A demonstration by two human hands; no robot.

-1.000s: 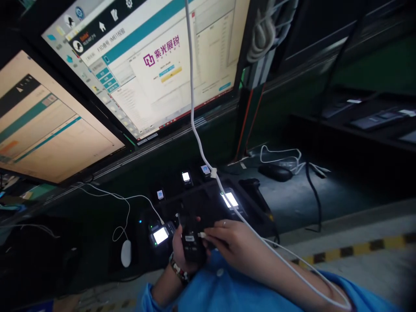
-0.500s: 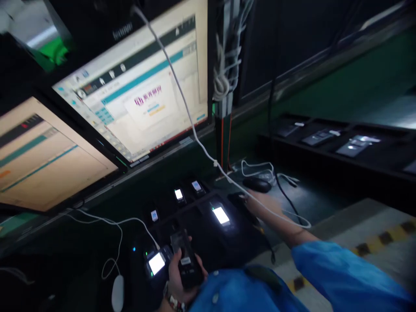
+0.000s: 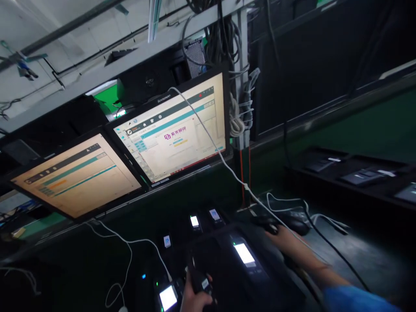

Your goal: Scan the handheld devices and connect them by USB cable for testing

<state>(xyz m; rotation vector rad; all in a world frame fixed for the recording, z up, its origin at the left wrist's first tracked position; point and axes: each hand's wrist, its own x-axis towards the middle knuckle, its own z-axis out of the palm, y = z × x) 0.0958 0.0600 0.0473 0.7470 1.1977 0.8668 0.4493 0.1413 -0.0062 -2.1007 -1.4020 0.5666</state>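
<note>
My left hand (image 3: 195, 297) is closed around a black handheld device (image 3: 199, 277) with a small white label, at the bottom centre. Just left of it, a device with a lit white screen (image 3: 168, 298) has a white cable plugged into its top. My right hand (image 3: 281, 239) reaches in from the right, its fingers closed on a dark object (image 3: 267, 223) too dim to name. A black mouse (image 3: 295, 224) lies just beyond that hand. Between the hands, another device with a bright white screen (image 3: 244, 253) lies on a dark surface.
Two monitors stand behind, the left one (image 3: 78, 175) and the right one (image 3: 175, 134). A white cable (image 3: 224, 160) hangs across the right one towards my right forearm. Several small lit devices (image 3: 194, 221) sit in a row. At right is a black tray (image 3: 344, 190) holding flat devices.
The view has tilted up and left, so the monitors and devices sit lower and further right. My left hand still grips the device, now seen more edge-on; my right hand stays by the mouse.
</note>
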